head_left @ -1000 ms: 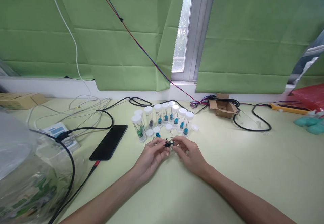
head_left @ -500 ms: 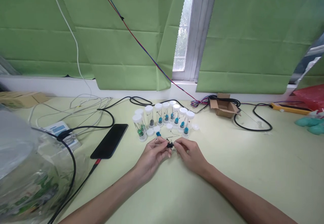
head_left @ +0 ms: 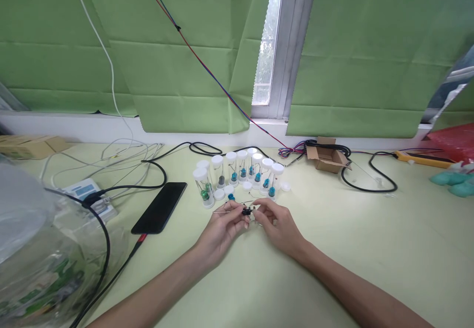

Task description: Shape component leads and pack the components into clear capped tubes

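Between the thumb and fingers of my left hand (head_left: pixel 222 228) is a small black part (head_left: pixel 246 211) with thin metal pins or wires about it. A thin straight wire sticks out to the left of that hand. My right hand (head_left: pixel 278 223) is at the part's right side, fingertips pinched close to it; what they hold, if anything, is too small to make out. Just beyond the hands lie a small blue part (head_left: pixel 231 197) and loose white caps (head_left: pixel 219 194). Behind stand several clear capped vials (head_left: pixel 272 191) with blue, green or grey pieces and wire inside.
A black phone (head_left: pixel 160 208) with a cable lies left of the hands. Further left are a white device (head_left: pixel 83 188) and a clear plastic bag (head_left: pixel 55 249). An open cardboard box (head_left: pixel 328 160), black cables and a yellow tool (head_left: pixel 424 159) sit at the back right.
My right fingertips have opened a little and shifted slightly off the black part. My left hand keeps its hold, with the black part moved slightly left.
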{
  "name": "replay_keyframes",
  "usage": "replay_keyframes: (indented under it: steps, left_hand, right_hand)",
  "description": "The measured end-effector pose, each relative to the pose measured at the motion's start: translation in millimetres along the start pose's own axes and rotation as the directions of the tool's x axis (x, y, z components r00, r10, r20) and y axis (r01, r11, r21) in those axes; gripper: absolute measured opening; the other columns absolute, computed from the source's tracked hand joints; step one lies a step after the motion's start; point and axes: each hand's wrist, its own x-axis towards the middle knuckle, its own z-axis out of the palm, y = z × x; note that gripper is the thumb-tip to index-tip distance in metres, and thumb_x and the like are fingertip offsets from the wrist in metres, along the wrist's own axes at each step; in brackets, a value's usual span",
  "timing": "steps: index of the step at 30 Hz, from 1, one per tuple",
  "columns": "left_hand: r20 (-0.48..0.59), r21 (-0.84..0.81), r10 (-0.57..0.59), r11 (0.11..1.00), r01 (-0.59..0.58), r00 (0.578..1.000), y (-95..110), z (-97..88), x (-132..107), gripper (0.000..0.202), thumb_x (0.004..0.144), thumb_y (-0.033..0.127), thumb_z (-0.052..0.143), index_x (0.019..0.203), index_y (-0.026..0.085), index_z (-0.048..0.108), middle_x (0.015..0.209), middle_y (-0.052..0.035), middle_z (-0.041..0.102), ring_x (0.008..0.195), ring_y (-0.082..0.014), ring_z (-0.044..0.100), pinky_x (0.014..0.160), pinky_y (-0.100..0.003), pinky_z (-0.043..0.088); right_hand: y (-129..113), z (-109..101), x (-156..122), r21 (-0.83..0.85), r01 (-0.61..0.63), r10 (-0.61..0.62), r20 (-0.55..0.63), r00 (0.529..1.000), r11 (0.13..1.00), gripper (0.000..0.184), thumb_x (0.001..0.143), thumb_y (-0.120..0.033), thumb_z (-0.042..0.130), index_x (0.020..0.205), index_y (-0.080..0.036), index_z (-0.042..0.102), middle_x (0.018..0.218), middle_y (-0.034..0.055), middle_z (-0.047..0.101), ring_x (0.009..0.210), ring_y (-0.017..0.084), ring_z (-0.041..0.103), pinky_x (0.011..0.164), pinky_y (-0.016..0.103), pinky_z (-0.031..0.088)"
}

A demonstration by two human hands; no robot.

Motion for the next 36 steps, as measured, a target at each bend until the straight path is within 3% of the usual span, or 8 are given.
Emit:
replay_keyframes:
  steps: [3,14,21,26,30,32,34,36]
  left_hand:
    - [-0.022,-0.034,-0.016,0.999,0.015,1.000,0.4,-1.6,1.9,0.011,0.077,0.016,0.075,0.075,0.012,0.065,0.081,-0.0054,0.065,0.070,-0.0122,0.062,0.068,-0.023,0.053]
    - [0.009,0.014,0.003,1.000,-0.004,1.000,0.2,0.7,0.1,0.011,0.079,0.018,0.074,0.076,0.012,0.064,0.078,-0.0051,0.065,0.069,-0.0129,0.062,0.067,-0.023,0.053]
    - [0.061,0.073,0.030,0.997,-0.034,0.998,0.4,-0.2,-1.9,0.013,0.079,0.021,0.074,0.075,0.014,0.064,0.074,-0.0021,0.061,0.068,-0.0129,0.061,0.066,-0.024,0.051]
    - [0.074,0.102,0.016,0.995,-0.024,0.997,0.3,2.1,-4.0,0.014,0.080,0.023,0.074,0.076,0.014,0.064,0.072,-0.0021,0.061,0.065,-0.0127,0.060,0.065,-0.025,0.050]
    - [0.064,0.096,0.012,0.995,-0.019,0.998,0.4,4.9,-5.1,0.015,0.078,0.023,0.075,0.075,0.014,0.064,0.072,-0.0021,0.061,0.065,-0.0130,0.061,0.065,-0.025,0.050]
    - [0.045,0.064,0.014,0.998,-0.017,0.999,0.5,4.8,-4.5,0.015,0.077,0.021,0.076,0.075,0.014,0.064,0.075,-0.0022,0.062,0.067,-0.0132,0.061,0.065,-0.025,0.050]
    - [0.021,0.029,0.015,0.999,-0.015,1.000,0.9,3.8,-3.2,0.014,0.076,0.020,0.077,0.074,0.014,0.064,0.077,-0.0027,0.063,0.069,-0.0134,0.061,0.066,-0.025,0.051]
    - [-0.001,0.004,0.004,1.000,-0.004,1.000,1.7,2.7,-1.8,0.014,0.075,0.019,0.077,0.074,0.013,0.064,0.079,-0.0036,0.064,0.070,-0.0132,0.062,0.067,-0.024,0.051]
  right_hand:
    - [-0.9,-0.1,-0.7,0.005,0.029,-0.029,0.010,1.000,1.000,0.025,0.091,-0.028,0.055,0.114,-0.018,0.057,0.083,0.0025,0.064,0.057,0.011,0.051,0.052,0.024,0.041]
    - [5.6,2.7,-0.4,0.032,-0.014,0.014,0.023,1.000,0.999,0.018,0.092,-0.029,0.054,0.103,-0.017,0.061,0.084,0.0039,0.064,0.056,0.011,0.052,0.055,0.025,0.045]
    - [1.4,1.0,-0.1,-0.008,-0.004,0.004,0.034,0.999,1.000,0.020,0.095,-0.030,0.049,0.084,-0.017,0.060,0.065,-0.0018,0.055,0.055,0.011,0.047,0.054,0.023,0.039]
    - [-0.2,0.5,0.5,-0.068,0.012,-0.010,0.031,0.999,0.998,0.037,0.098,-0.029,0.043,0.063,-0.019,0.049,0.055,-0.0044,0.048,0.051,0.010,0.043,0.055,0.022,0.037]
    - [0.2,0.7,0.9,-0.087,0.009,-0.007,0.027,1.000,0.996,0.044,0.099,-0.030,0.040,0.057,-0.020,0.044,0.052,-0.0041,0.047,0.049,0.010,0.043,0.056,0.023,0.037]
    - [0.2,0.8,0.8,-0.067,-0.003,0.004,0.018,1.000,0.998,0.040,0.099,-0.031,0.040,0.063,-0.019,0.052,0.055,-0.0030,0.051,0.051,0.011,0.046,0.056,0.024,0.038]
    - [-0.1,0.8,0.6,-0.031,-0.010,0.010,0.000,1.000,0.999,0.024,0.097,-0.032,0.046,0.084,-0.018,0.061,0.065,-0.0008,0.059,0.055,0.012,0.051,0.056,0.024,0.040]
    - [-0.8,0.7,0.2,-0.004,-0.003,0.003,-0.014,1.000,1.000,0.020,0.093,-0.032,0.053,0.106,-0.017,0.060,0.078,0.0020,0.065,0.058,0.012,0.053,0.054,0.024,0.041]
